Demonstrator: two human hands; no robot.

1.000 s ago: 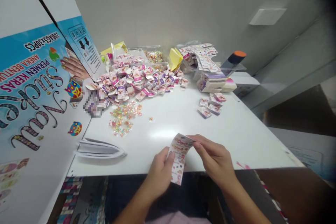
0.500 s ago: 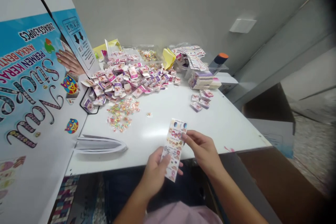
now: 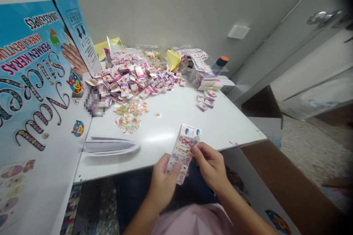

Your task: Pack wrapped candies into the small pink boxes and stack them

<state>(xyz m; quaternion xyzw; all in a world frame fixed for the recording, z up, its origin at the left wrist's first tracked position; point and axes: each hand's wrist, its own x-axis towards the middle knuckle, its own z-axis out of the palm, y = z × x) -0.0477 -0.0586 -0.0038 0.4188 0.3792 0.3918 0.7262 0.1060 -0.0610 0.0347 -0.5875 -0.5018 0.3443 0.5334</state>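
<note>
A big box with upside-down words stands at the left. Next to it, a big heap of little boxes sits on the white worktop, with tiny candy-bright packets in front. Nearer the edge lies some folded paper. The left hand pinches the low part of a sticker strip, over the worktop's front edge. The right hand pinches the strip's right side, higher up. Farther back, a few little boxes lie together.
</note>
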